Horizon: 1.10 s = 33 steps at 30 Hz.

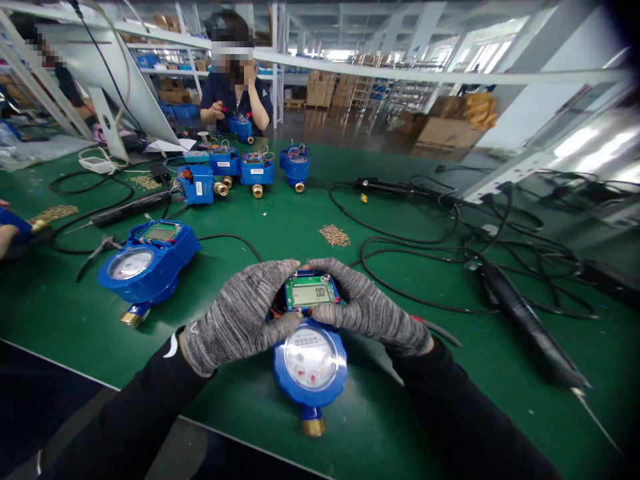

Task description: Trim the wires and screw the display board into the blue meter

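A blue water meter (310,363) with a round white dial and a brass fitting rests on the green table in front of me. My left hand (245,313), in a grey knitted glove, is closed around the left side of its upper housing. From the right, my gloved right hand (375,303) grips the same housing. Between my thumbs and fingers shows a green circuit board with a lit display (313,295). Coloured wires stick out beside the board. To the left stands a second blue meter (150,260) with its board exposed.
Pliers (100,253) and an electric screwdriver (133,208) lie left on the green table (240,413). Ahead are several blue meters (257,171) and a screw pile (335,235). Cables and another screwdriver (530,323) lie right. A person (235,87) sits opposite; another person's hand (6,233) is far left.
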Each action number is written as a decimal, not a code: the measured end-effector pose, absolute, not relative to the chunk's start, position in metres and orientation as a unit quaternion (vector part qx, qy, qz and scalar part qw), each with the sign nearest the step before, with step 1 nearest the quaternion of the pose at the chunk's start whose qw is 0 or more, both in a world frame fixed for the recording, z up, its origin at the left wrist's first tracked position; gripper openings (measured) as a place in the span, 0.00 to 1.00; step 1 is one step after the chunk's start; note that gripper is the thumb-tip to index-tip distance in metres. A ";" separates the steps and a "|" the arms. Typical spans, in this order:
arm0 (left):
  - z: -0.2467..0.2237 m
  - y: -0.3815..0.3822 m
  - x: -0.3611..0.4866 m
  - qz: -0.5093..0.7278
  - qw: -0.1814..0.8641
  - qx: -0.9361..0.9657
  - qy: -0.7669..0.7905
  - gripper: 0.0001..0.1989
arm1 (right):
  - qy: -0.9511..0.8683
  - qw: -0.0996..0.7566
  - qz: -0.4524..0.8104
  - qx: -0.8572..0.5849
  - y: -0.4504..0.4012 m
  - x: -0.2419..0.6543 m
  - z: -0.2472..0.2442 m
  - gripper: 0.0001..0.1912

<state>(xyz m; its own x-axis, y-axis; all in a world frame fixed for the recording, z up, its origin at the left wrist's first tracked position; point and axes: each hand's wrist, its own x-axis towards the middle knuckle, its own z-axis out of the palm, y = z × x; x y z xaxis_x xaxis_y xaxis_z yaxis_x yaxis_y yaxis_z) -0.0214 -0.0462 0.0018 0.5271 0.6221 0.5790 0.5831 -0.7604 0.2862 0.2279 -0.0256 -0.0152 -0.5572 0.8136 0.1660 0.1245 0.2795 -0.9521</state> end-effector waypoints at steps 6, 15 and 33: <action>0.001 -0.046 -0.018 0.329 0.077 0.869 0.362 0.27 | -0.758 0.356 0.440 -0.324 -0.023 0.231 -0.017 0.32; 0.009 -0.046 -0.008 0.325 0.206 0.817 0.429 0.33 | -0.758 0.351 0.448 -0.319 -0.026 0.223 -0.020 0.39; 0.009 -0.040 -0.046 0.328 0.356 0.798 0.360 0.26 | -0.830 0.360 0.257 -0.339 -0.014 0.220 -0.021 0.35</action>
<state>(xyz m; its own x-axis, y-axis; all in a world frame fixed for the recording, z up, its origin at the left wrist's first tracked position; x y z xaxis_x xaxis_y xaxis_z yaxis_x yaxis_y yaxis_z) -0.0460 -0.0405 0.0093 0.5256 0.8081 0.2659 0.3416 -0.4867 0.8040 0.2200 -0.0142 -0.0215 -0.5107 0.7483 0.4234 0.3786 0.6379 -0.6707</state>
